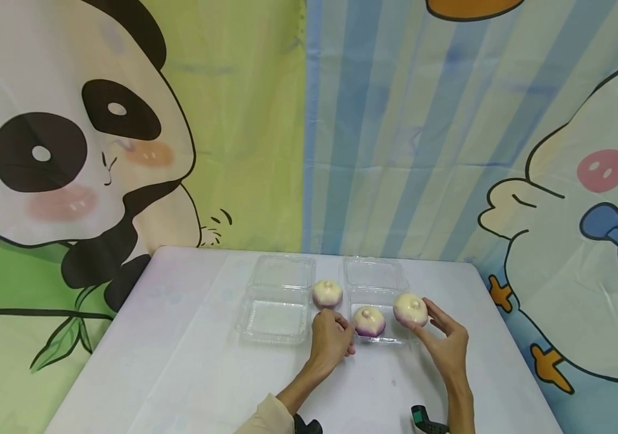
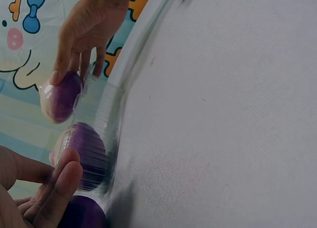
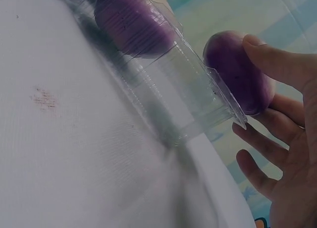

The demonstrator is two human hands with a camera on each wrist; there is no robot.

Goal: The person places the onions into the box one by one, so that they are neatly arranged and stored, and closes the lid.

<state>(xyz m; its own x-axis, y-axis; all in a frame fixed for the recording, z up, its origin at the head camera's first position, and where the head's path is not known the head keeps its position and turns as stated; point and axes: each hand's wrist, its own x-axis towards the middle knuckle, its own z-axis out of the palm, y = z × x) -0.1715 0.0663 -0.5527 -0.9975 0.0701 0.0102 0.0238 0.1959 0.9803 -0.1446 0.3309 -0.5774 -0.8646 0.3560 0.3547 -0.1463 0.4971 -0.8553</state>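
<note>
A cream-and-purple onion-shaped ball (image 1: 410, 310) is held in my right hand (image 1: 447, 343), thumb on one side and fingers on the other. It is at the right rim of a clear plastic box (image 3: 173, 94) with its lid folded back. Inside that box, on its left side, sits a similar ball (image 1: 368, 321). My left hand (image 1: 332, 339) has bent fingers near the box's left front corner; whether they grip its edge is hard to tell. Another ball (image 1: 327, 293) stands just behind the left hand, between the two boxes.
A second clear plastic box (image 1: 276, 313) lies lid-back to the left, with nothing seen in it. Both boxes are on a white-covered table (image 1: 190, 361). A printed cartoon curtain (image 1: 249, 120) hangs behind the table's back edge.
</note>
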